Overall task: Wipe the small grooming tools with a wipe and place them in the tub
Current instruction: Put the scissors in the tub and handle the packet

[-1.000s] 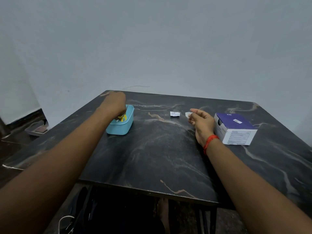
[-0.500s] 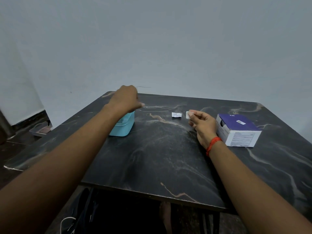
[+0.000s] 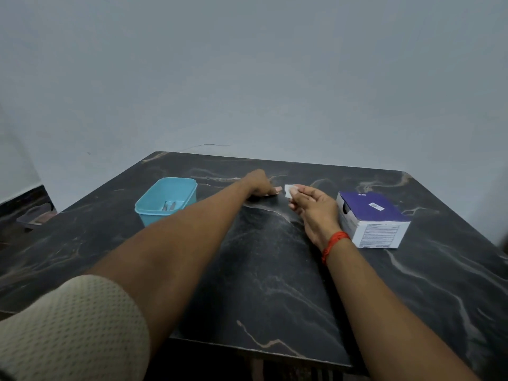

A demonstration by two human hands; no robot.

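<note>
Our left hand [image 3: 259,185] has swung from the pale-blue plastic tub [image 3: 145,215], metal tools [image 3: 171,206] already inside, to the dark marbled surface [image 3: 261,270], its grip impossible to tell, beside our right hand [image 3: 316,207] pinching a white wipe [image 3: 288,188].

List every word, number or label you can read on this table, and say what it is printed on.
Nothing here can be read.
On the box, the white sticker on its purple top: print too small to read.
The printed panel on its white front: rows of fine print, blurred.
The tub and the wipe: no writing visible.
</note>
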